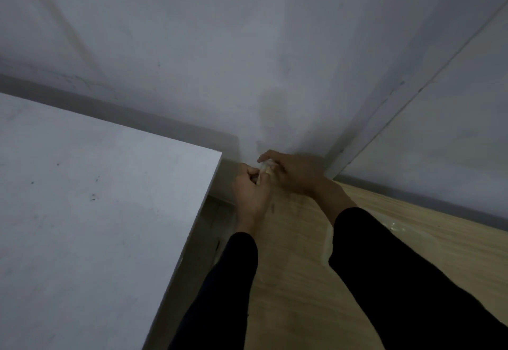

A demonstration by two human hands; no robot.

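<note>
Scrap [266,167], pale and blurred, pinched between curled fingers of left hand [251,189] and fingers of right hand [295,175], beside wall [247,47], above floor [297,281]

A small pale piece [265,167], whitish with a tan tinge, is too blurred and too covered to tell what it is or what shape it has. It sits low against the wall [247,47], close to the wall's foot, raised off the floor. The left hand [251,193] pinches its near end and the right hand [294,173] curls over its far end.
</note>
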